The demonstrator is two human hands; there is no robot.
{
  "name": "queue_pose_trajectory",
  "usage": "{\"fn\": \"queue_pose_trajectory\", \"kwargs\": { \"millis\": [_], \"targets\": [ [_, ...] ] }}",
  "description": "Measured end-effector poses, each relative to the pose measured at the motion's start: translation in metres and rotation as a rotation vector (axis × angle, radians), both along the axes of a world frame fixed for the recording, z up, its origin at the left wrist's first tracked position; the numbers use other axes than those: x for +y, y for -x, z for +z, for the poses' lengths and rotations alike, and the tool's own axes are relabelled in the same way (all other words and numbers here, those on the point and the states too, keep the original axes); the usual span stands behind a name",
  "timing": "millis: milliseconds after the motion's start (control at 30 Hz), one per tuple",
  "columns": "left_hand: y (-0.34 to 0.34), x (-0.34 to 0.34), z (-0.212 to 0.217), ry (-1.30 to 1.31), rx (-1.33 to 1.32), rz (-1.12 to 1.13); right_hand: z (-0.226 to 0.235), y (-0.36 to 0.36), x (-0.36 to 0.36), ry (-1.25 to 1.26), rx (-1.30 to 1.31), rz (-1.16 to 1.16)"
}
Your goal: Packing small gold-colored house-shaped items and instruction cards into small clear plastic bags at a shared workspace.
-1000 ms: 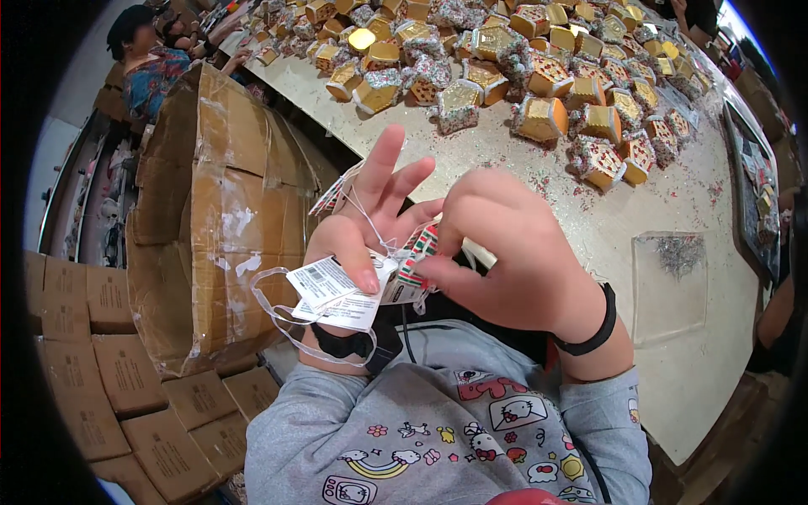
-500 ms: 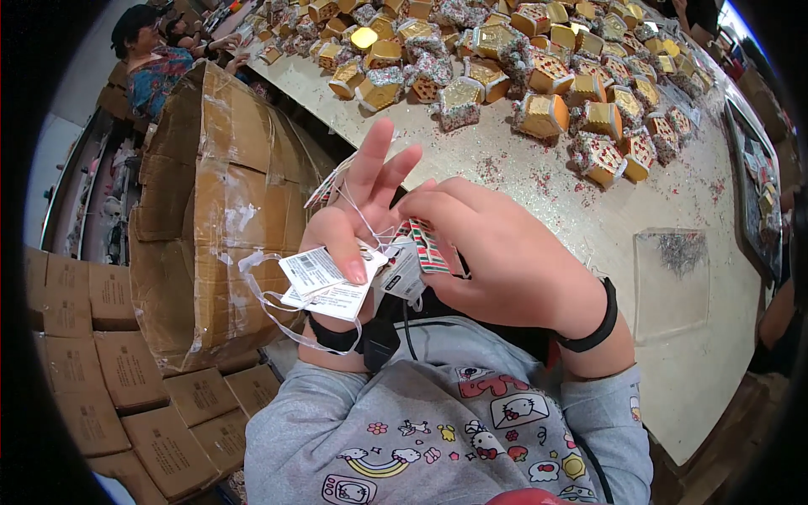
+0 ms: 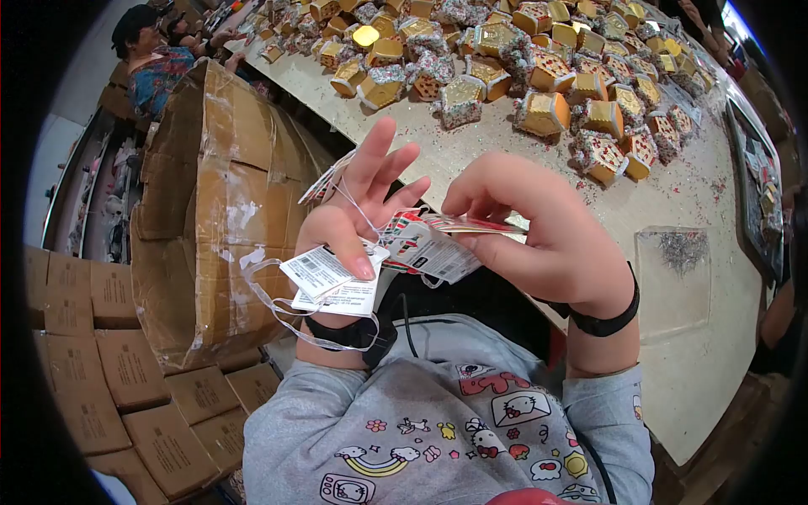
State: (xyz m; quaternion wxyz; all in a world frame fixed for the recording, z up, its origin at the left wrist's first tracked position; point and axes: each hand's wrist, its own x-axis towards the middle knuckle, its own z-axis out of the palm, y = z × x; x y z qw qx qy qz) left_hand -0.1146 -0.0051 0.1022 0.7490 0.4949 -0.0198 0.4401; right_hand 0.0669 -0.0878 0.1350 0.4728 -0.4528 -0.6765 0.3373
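My left hand [image 3: 349, 210] has its palm up and fingers spread, while its thumb presses white hang tags [image 3: 330, 276] against the palm. Clear loops of string [image 3: 268, 295] dangle from these tags beside the wrist. More tags [image 3: 318, 181] stick out behind the fingers, with a white string crossing the palm. My right hand [image 3: 526, 223] pinches a bunch of striped red, green and white tags [image 3: 475, 225] between thumb and fingers, seen nearly edge-on. Between the two hands hang further patterned tags [image 3: 433, 251], joined to the bunch.
Many small gold house-shaped ornaments [image 3: 543, 112] with glittery roofs cover the table's far part [image 3: 564, 198]. A large open cardboard box [image 3: 240, 168] stands at left, above stacked brown cartons [image 3: 126, 366]. A clear plastic sheet [image 3: 671, 286] lies at right. Another person [image 3: 156, 67] sits far left.
My right hand has moved right, away from the left palm, and turned, drawing the striped tags outward. My left fingers have spread a little more; its thumb still presses the white tags.
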Motion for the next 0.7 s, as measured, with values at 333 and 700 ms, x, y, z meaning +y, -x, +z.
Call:
{"fn": "queue_pose_trajectory", "kwargs": {
  "millis": [333,700],
  "targets": [
    [-0.003,-0.004,0.002,0.111,-0.031,0.077,-0.015,0.028,0.010,0.293,0.354,0.288],
    [0.005,0.003,-0.012,0.026,-0.115,0.033,-0.009,0.008,0.007,0.284,0.755,0.172]
  ]
}}
